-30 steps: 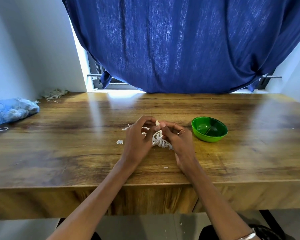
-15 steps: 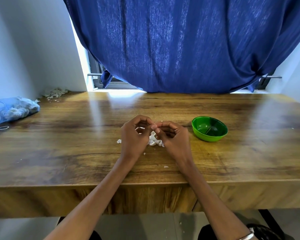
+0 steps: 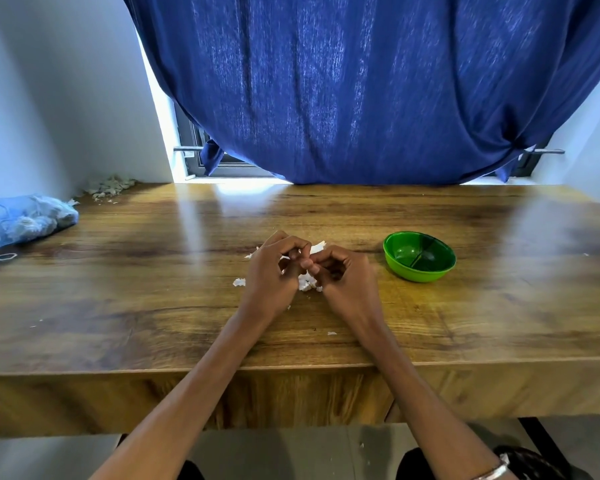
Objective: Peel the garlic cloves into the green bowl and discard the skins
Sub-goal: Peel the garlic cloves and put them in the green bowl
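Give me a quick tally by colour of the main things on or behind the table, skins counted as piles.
Green: 1, the green bowl
Blue: 2, the curtain and the mesh bag
White: 1, the pile of garlic skins under the left hand and right hand
Beige: 1, the scrap heap in the far left corner
Total: 5

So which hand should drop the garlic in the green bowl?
Probably the right hand. The green bowl sits just to its right, while the left hand is farther away and would have to cross over.
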